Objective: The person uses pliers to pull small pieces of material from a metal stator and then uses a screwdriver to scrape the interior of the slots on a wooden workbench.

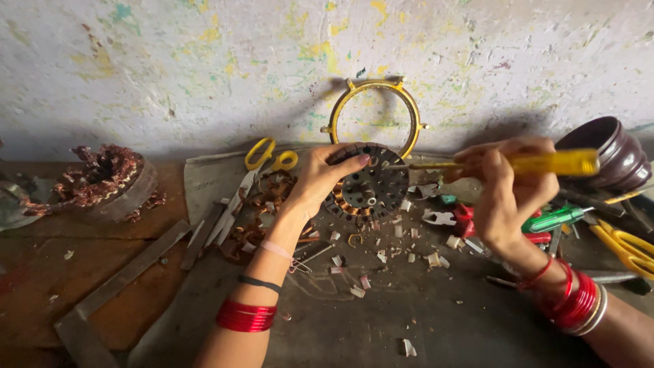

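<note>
My left hand (319, 182) grips the round motor core (368, 185), tilted up on the tabletop (381, 320) | my right hand (509, 194) closed on a yellow-handled screwdriver (545, 163), tip at the core's rim | scissors (269, 158) just left.

stator (368, 184) before ring (375, 116), scissors (269, 157) left — bowl (606, 153) right

Open dark mat (381, 320) in front, only paper scraps (359, 289); crowded by scissors (269, 158) left, pliers (630, 249), bowl (606, 153) right.
</note>
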